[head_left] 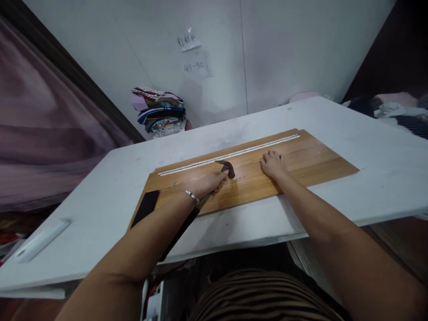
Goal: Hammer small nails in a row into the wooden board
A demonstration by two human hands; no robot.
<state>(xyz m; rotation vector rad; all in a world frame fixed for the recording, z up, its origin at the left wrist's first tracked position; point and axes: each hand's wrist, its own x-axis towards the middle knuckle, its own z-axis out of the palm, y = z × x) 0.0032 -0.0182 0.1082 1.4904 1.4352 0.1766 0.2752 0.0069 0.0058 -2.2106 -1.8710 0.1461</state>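
Note:
My left hand (217, 180) is wrapped round a claw hammer (230, 169), gripping it close below the dark metal head. The hammer's handle runs back under my left forearm, and its head is just above a wood-grain board (301, 171). Resting on this board, my right hand (273, 164) has its fingers bent and slightly apart, with nothing visible in them. Several tiny dark specks lie on the wood between the hammer head and my right hand; they are too small to name. Two thin pale strips (200, 165) run side by side along the board's far edge.
The board lies on a white table (110, 200). A black flat object (146, 206) sits at the board's left end, near a small grey piece (173, 184). A white handle-like bar (43, 240) is at the table's left. Folded clothes (160, 111) are stacked against the wall.

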